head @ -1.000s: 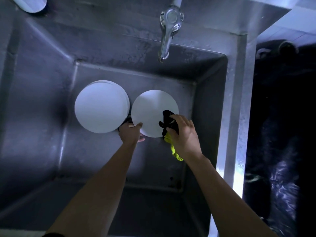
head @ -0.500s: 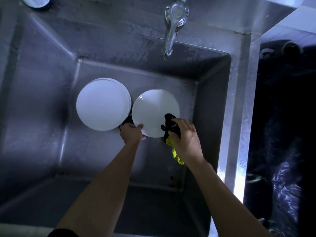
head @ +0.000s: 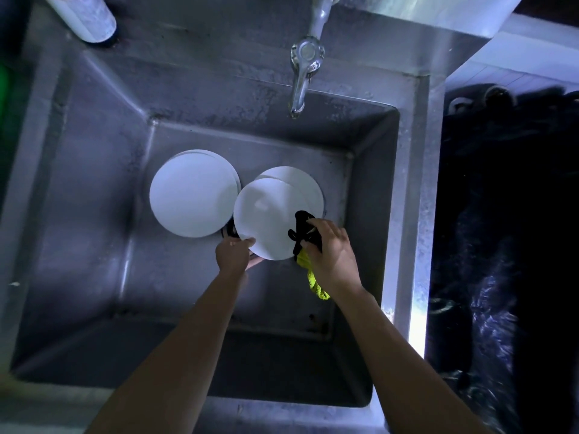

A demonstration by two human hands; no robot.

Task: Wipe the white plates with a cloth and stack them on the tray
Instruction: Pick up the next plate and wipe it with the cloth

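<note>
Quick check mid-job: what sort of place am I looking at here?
Probably a commercial kitchen's dishwashing station: a deep stainless steel sink with a tap over it, white plates stacked in the basin, and a cloth wiping one of them.

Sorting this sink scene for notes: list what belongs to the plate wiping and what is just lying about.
Job: lifted plate, plate beneath, left stack, cloth, left hand, right hand.
Lying about: tap, bottle, sink.
</note>
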